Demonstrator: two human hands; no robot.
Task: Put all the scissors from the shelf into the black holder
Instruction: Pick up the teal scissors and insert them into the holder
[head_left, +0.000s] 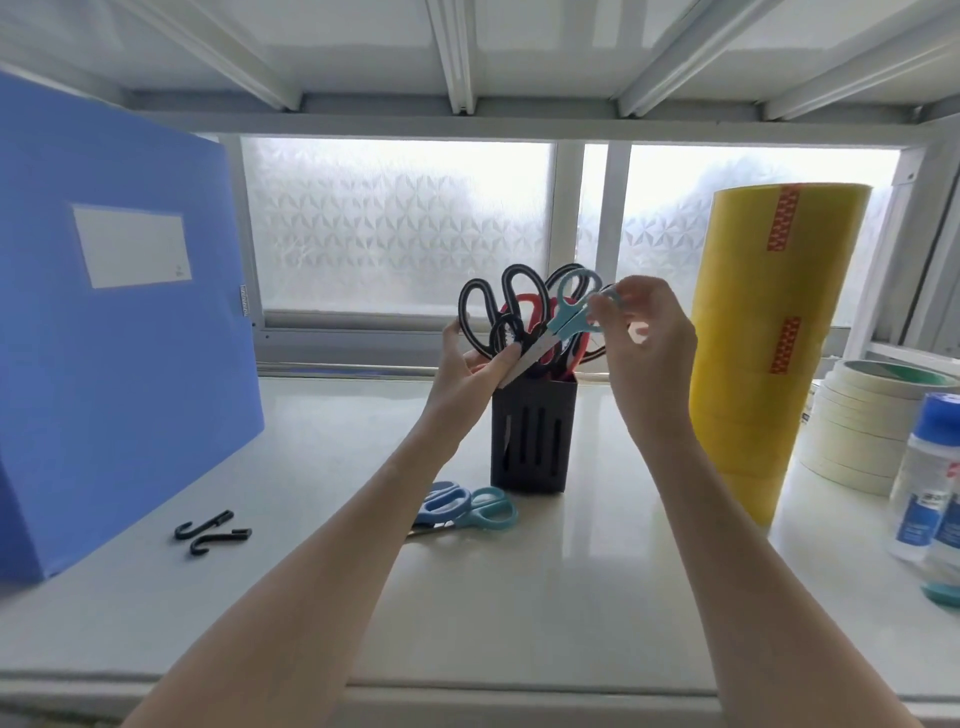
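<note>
A black slotted holder (535, 436) stands mid-shelf with several black-handled and red-handled scissors (511, 312) sticking up out of it. My right hand (644, 358) pinches the handle of a teal pair of scissors (566, 322), tilted with its blades angled down-left over the holder's rim. My left hand (470, 374) touches the blade tip of that pair and the black handles. Two more pairs lie flat on the shelf in front of the holder, one blue-handled (441, 504), one teal-handled (488, 512), partly hidden behind my left forearm.
A large blue file box (114, 332) stands at left. Two black hooks (213, 532) lie before it. At right are a tall stack of yellow tape rolls (769, 353), white masking tape rolls (862, 426) and blue-capped bottles (930, 478). A frosted window is behind.
</note>
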